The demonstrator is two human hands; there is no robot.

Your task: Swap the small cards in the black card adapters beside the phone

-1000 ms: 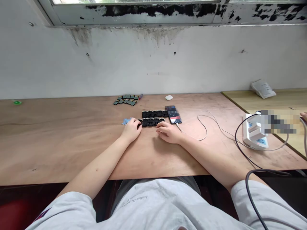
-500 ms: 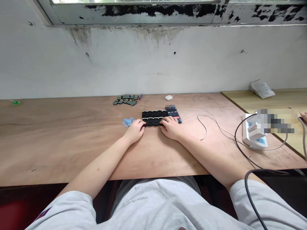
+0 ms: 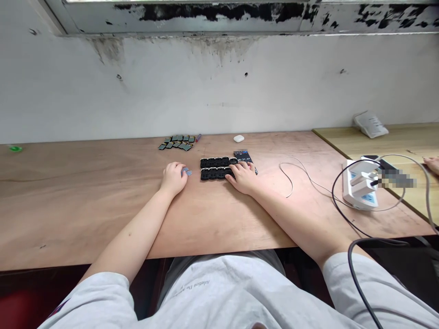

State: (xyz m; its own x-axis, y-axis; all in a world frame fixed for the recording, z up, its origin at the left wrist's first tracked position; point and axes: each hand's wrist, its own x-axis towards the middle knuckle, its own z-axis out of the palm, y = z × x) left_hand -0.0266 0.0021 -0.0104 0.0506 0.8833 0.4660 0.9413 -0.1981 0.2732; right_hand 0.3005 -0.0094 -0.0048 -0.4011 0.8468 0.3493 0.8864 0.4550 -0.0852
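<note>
My left hand [image 3: 174, 178] is curled over a small pile of light-blue pieces [image 3: 187, 172]. Its fingers are bent together on them, and most of the pile is hidden beneath. To the right lie two rows of small black plastic parts [image 3: 213, 173] with pale upper edges. My right hand [image 3: 243, 177] rests at the right end of these rows, fingers spread and thumb at the lower row. Partly behind that hand is a phone [image 3: 243, 156] with a running timer on its screen.
Several small green-grey square boards [image 3: 176, 144] lie at the back beside a thin screwdriver-like tool [image 3: 198, 137]. A white case [image 3: 239, 138] sits near the wall. On the right are a white power strip [image 3: 360, 192], cables, and a white packet [image 3: 371, 124]. Another person's hand [image 3: 432, 164] shows at the edge.
My left hand has moved left, off the black parts and onto the light-blue pieces. My right hand stays by the rows, its fingers shifted slightly. The view has shifted a little.
</note>
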